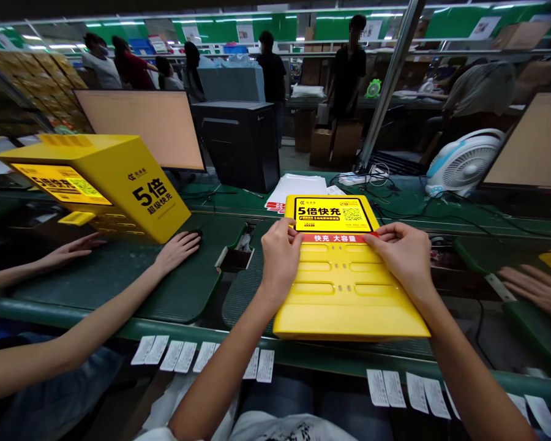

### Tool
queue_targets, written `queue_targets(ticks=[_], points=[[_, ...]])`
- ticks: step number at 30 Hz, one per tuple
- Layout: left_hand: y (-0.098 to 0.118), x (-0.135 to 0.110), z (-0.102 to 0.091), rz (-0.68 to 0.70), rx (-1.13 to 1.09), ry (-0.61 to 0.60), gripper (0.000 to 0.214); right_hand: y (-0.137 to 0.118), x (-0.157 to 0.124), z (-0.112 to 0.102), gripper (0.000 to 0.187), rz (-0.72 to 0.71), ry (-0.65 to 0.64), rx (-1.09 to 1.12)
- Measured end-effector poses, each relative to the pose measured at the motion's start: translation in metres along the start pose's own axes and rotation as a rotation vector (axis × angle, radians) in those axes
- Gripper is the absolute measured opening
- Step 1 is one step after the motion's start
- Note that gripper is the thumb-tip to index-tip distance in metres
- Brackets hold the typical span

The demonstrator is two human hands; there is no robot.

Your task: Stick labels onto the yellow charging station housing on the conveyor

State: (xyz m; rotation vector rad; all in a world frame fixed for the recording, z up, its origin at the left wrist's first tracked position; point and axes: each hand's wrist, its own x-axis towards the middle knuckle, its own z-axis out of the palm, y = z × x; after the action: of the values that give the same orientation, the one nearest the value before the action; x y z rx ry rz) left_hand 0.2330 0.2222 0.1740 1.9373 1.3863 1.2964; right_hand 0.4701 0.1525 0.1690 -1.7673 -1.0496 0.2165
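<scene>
Closest in, a white shirt (298, 425) with dark print, and past it the near edge of the workbench (165, 328), hung with small paper labels (265, 366). Over that edge, here's the yellow box (349, 315), its broad front face upward, near end just by the bench's near rim, far end toward some white papers (298, 187).

Now the hands! The left hand (281, 254) is pinched narrow at one end of a red strip (334, 238); the right hand (401, 254) pinches the other. The strip spans the face, right under the black-framed panel (333, 214); whether it's stuck down, one can't tell.

The tidy way, by the look of it: equal tension both sides, strip parallel to that frame, then smoothing outward from the middle so no bubble gets trapped.

And the surfaces: glossy, plastic-looking yellow, rounded oblong outlines in three rows, tiny metallic-looking pieces between them, the strip thin, flat and white-lettered.
</scene>
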Motion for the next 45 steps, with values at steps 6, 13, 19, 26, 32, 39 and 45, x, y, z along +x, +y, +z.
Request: queue_targets(ticks=[6,13,19,26,32,39,45], points=[[0.000,0.000,0.000,-0.007,0.000,-0.005,0.024,0.000,0.001,0.000,0.038,-0.001,0.002,-0.009],[-0.001,0.000,0.000,-0.004,0.006,-0.013,0.021,0.001,0.002,0.001,0.038,-0.003,-0.003,-0.016],[0.002,0.002,-0.002,-0.010,0.035,-0.033,0.020,0.002,0.002,0.001,0.036,0.002,-0.004,-0.037],[0.008,0.004,-0.003,-0.041,0.079,-0.061,0.025,0.006,0.004,0.001,0.033,0.011,-0.009,-0.066],[0.010,0.009,-0.005,-0.062,0.146,-0.099,0.024,0.004,0.006,0.001,0.026,0.014,-0.012,-0.103],[0.022,0.012,-0.007,-0.085,0.275,-0.116,0.038,0.005,0.009,-0.002,0.019,-0.073,0.039,-0.202],[0.046,0.002,0.003,0.106,0.499,-0.225,0.054,-0.010,-0.003,-0.004,0.043,-0.459,-0.196,-0.209]])
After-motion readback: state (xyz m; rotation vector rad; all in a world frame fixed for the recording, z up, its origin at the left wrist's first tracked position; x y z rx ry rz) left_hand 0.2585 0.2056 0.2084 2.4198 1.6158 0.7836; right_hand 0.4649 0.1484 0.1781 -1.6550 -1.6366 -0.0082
